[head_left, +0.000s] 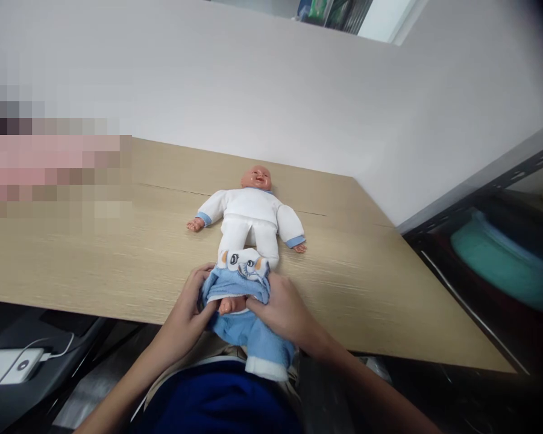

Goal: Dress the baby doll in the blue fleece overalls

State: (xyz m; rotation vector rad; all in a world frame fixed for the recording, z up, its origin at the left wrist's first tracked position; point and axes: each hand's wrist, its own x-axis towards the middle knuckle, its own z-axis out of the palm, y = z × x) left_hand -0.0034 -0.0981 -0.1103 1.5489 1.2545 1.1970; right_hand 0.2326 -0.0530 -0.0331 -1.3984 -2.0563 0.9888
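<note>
Blue terry cloth, bunched: blue trousers [253, 343] held at the near table edge, 6 o'clock from the doll [252, 214]. The doll lies face up on the wooden table [94, 259], head at 12, feet at 6 toward the person, arms out at 9 and 3. It wears a white suit with blue cuffs. Lying flat and feet-first likely keeps the legs within reach of both hands.

Left hand [185, 313] is at 9 o'clock of the bundle, fingers curled, thumb and fingertips pinching the gathered waist edge. Right hand [282, 310] is at 3 o'clock, thumb pressed onto the cloth; the other fingers are tucked behind the fabric, so I cannot tell their spread. The two hands hold the opening apart, which looks like the reason the cloth is scrunched short.

One bare doll foot [232, 304] shows inside the gathered opening, between the two thumbs. The elephant patch [246, 263] on the trousers lies folded up over the doll's shins at 12 of the hands. One trouser leg with a white cuff hangs off the table edge at 6, over the person's lap.

Elsewhere: a white power bank [9, 364] with its cable at 8 o'clock, below table level. A dark shelf [479, 199] at 3 o'clock holds something teal. A pixelated patch sits at 9–10.
</note>
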